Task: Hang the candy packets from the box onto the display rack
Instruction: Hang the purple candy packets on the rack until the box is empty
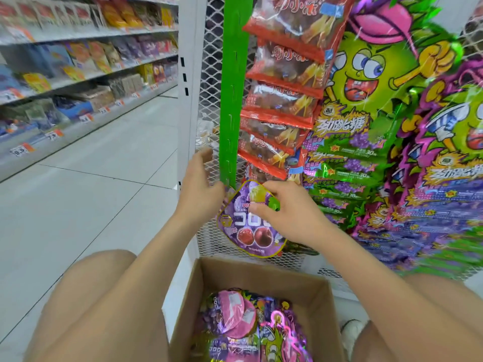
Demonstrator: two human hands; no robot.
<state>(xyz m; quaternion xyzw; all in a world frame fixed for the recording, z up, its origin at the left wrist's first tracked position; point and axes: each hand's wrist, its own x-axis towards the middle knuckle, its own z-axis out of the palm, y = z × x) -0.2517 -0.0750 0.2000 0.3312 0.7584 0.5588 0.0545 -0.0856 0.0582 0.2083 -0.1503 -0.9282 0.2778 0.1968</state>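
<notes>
The right hand [290, 212] pinches the top of one purple packet [251, 231] at centre frame, just under the lower end of the single green strip [234, 87]; the left hand [201, 184], fingers spread, sits just beside that end, touching or not I cannot tell. Best to steady the strip with the left and push the packet's top squarely onto the lowest free clip. Six red packets [285, 58] show on the strip, perhaps a seventh half hidden. One box [308, 286] at the bottom holds packets [235, 314] too overlapped to count
</notes>
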